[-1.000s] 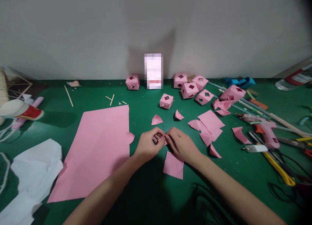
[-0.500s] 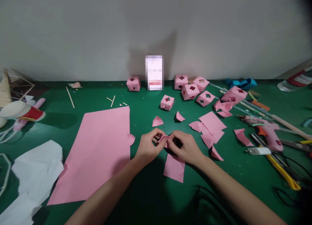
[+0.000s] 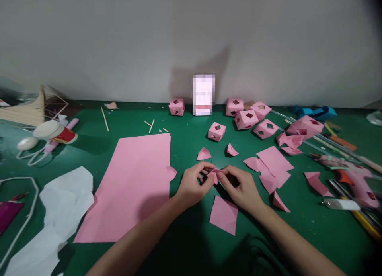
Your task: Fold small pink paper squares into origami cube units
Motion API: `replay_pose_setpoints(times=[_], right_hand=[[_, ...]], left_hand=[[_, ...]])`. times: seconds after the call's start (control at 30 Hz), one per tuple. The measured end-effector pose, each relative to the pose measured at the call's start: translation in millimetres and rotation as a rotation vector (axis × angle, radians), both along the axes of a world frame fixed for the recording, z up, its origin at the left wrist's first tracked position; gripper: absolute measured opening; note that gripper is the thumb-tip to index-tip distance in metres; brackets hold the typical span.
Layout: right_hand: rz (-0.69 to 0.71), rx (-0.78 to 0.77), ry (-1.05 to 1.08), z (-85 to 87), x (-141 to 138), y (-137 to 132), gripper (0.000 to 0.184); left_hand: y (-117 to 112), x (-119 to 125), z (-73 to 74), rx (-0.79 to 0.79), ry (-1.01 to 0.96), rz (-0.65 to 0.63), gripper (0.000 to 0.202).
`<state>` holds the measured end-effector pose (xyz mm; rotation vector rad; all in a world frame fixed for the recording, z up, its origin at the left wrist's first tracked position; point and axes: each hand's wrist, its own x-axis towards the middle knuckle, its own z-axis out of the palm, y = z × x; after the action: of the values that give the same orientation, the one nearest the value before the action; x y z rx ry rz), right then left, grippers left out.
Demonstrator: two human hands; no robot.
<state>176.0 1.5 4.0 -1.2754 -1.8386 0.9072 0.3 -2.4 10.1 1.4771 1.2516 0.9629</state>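
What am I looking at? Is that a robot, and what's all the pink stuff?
No robot here! These are a person's own bare hands. The camera sits on that person's head, looking forward and down, so every picture comes from there.

The left hand and right hand pinch a small pink paper piece between them. On the green table lie a big pink sheet, a pink square, pink paper shapes with holes, crumpled white paper and a pink glue gun.
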Motion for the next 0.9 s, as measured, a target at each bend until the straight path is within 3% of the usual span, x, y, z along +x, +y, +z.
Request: replay_pose_setpoints(times=[0.23, 0.53, 0.7, 0.8, 0.9], right_hand=[[-0.008, -0.033, 0.016, 0.7, 0, 0, 0.023], [0.035, -0.028, -0.068, 0.4, -4, 2, 0.030], [0.005, -0.132, 0.002, 4.2, -7, 8, 0.029], [-0.061, -0.216, 0.115, 5.5, -16, 12, 0.033], [-0.115, -0.259, 0.223, 6.7, -30, 16, 0.037]], left_hand=[[2, 1, -4.3, -0.074, 0.052, 0.026, 0.024], [2, 2, -7.8, 0.041, 0.207, 0.052, 0.027], [7, 3, -7.5, 0.011, 0.116, 0.124, 0.018], [8, 0, -2.4, -0.037, 0.022, 0.085, 0.032], [10, -3, 0.3, -0.075, -0.016, 0.073, 0.031]])
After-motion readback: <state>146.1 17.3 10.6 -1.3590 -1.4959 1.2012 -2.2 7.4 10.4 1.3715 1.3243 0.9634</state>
